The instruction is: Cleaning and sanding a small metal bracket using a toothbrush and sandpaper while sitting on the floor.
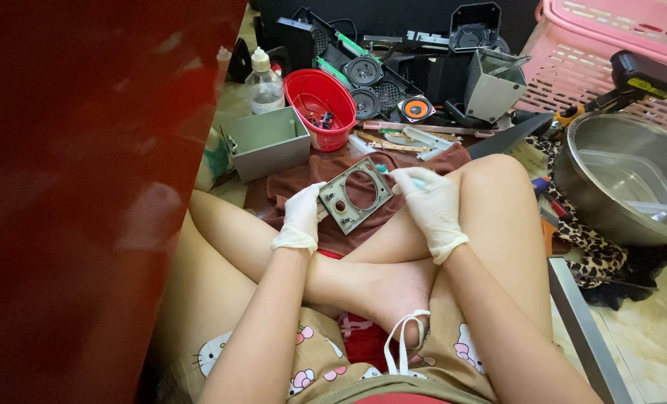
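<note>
Crossed bare legs (393, 277) fill the lower frame, the person seated on the floor in patterned shorts (311, 366). Both hands wear white gloves. Left hand (302, 217) grips the lower left edge of a grey square frame plate (356, 194), fingers closed on it. Right hand (430, 202) is closed around a small teal tool (382, 170) whose tip sits at the plate's upper right corner; whether the tip actually touches cannot be told. Plate has one large round opening and a smaller hole near one corner; it is held tilted above a dark red cloth (288, 183) spread over the floor ahead of the knees.

Beyond the cloth: grey open box (267, 142) at left, red plastic bowl (320, 101) with small dark parts just beside it, clear squeeze bottle (263, 82) behind the box. Further back, black speaker parts (371, 82) and a second grey housing (490, 86). At right, steel basin (617, 179) holding a clear tub, pink basket (610, 45) behind it. Blurred dark red surface (79, 187) covers the left third of view
</note>
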